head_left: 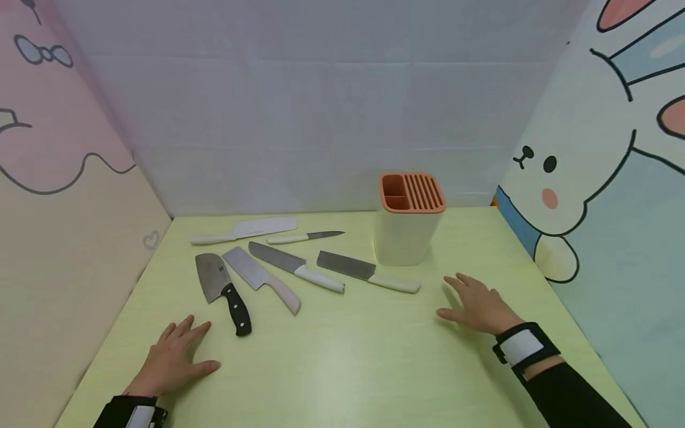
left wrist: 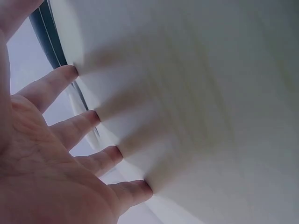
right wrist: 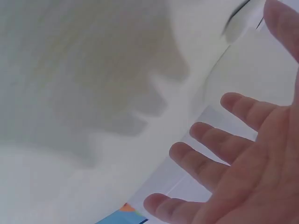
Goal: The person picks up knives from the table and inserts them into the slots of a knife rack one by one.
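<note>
My left hand (head_left: 173, 361) rests with spread fingers on the table at the lower left, its fingertips (left wrist: 91, 116) touching the surface in the left wrist view. Nearest to it lies a black-handled cleaver (head_left: 238, 309). To the right, my right hand (head_left: 477, 304) hovers with fingers spread, holding nothing; its shadow falls apart from the fingers in the right wrist view. Left of this hand lies a white-handled cleaver (head_left: 348, 264), below the knife block (head_left: 405, 238). Between them lie a pink-handled cleaver (head_left: 267, 279) and a white-handled chef's knife (head_left: 294, 266).
At the back of the pale yellow table (head_left: 321, 368) lie a long white-handled knife (head_left: 246, 230) and a small paring knife (head_left: 305, 237). The block's orange top has slots and two square openings. Cartoon-printed panels (head_left: 605, 178) stand at both sides, a plain wall (head_left: 321, 107) behind.
</note>
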